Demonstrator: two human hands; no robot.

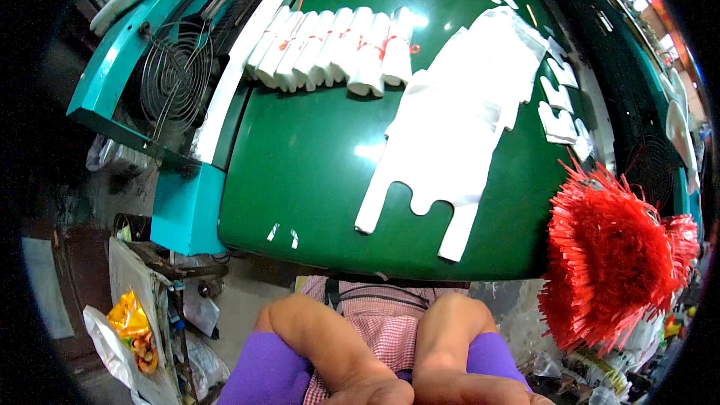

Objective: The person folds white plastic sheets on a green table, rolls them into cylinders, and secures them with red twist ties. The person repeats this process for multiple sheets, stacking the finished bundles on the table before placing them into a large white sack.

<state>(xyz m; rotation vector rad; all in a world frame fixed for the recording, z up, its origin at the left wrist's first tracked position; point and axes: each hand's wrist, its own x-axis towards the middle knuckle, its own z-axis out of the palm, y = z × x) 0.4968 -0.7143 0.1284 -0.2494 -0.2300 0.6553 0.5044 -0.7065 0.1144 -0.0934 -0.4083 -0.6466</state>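
Both forearms are folded back from bent elbows, so my hands are low in the view. My left hand (369, 391) is at the bottom edge, and my right hand (478, 388) is just beside it. The lower edge cuts off the fingers of both, so what they hold, if anything, is hidden. Neither hand touches the green table (300, 172) ahead. A stack of flat white plastic carrier bags (442, 142) lies on it, handles toward me. Left of the stack sits a row of several rolled white bundles (326, 52), some tied with red string.
White cut-off pieces (557, 97) lie along the table's right side. A bushy bunch of red plastic strips (611, 262) hangs at the right corner. On the left are a teal machine frame (187, 210), a round wire fan guard (176, 79) and an orange packet (129, 316).
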